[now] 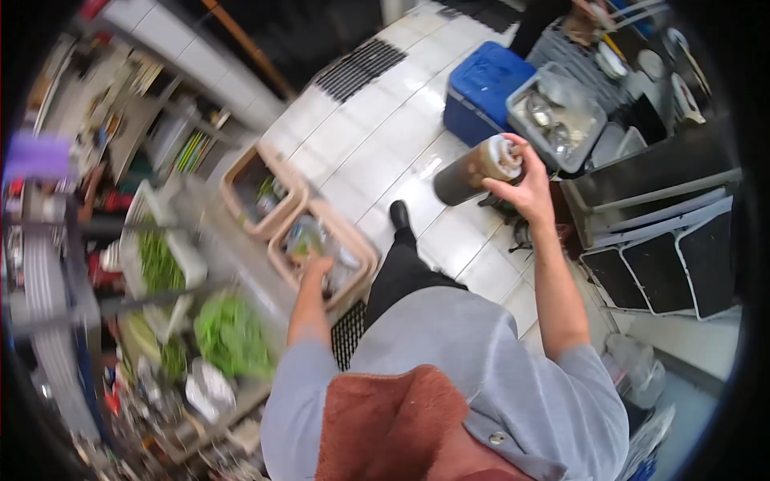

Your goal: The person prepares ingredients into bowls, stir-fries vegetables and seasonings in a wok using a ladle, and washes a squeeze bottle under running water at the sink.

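Note:
My right hand is closed around the pale, brown-stained end of a dark cylindrical container. It is held tilted above the tiled floor, its darker end pointing left. My left hand is over a beige bin that has plastic and other rubbish inside. Its fingers are small and blurred, so their grip is unclear. A second beige bin with dark contents and some green scraps stands right behind the first.
On the left counter are lettuce and a white basket of green vegetables. A blue cooler and a grey tub of utensils stand ahead to the right. Another person's dark-clad leg shows at the top. Black floor grates lie ahead.

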A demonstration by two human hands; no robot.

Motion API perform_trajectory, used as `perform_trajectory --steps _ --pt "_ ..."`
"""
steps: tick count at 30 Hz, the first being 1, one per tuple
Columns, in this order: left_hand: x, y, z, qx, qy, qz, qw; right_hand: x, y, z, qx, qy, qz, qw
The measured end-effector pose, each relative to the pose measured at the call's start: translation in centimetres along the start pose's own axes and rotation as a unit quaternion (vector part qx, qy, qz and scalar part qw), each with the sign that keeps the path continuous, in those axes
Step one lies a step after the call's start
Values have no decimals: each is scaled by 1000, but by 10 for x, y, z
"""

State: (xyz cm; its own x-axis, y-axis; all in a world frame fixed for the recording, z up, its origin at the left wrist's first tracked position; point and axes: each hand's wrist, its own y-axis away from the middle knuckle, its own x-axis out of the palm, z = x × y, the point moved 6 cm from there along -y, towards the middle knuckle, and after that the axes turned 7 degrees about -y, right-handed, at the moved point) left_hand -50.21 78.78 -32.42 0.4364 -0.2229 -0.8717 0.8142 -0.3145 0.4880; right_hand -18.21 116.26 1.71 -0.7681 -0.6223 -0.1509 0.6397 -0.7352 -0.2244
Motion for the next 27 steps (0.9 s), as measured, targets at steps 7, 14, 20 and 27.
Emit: perform_trajectory --steps 7,14,20,27 --pt "-180 19 -238 225 717 306 584 16 -151 -18 41 -102 -16 994" --pt "-305 -64 -455 235 768 466 372 42 -306 -40 -1 -37 19 999" --pt "-374 -141 -589 168 771 460 408 3 -448 -64 -110 13 -185 976" --pt "-454 -245 -732 153 754 467 436 -64 -628 -100 -168 40 -192 966"
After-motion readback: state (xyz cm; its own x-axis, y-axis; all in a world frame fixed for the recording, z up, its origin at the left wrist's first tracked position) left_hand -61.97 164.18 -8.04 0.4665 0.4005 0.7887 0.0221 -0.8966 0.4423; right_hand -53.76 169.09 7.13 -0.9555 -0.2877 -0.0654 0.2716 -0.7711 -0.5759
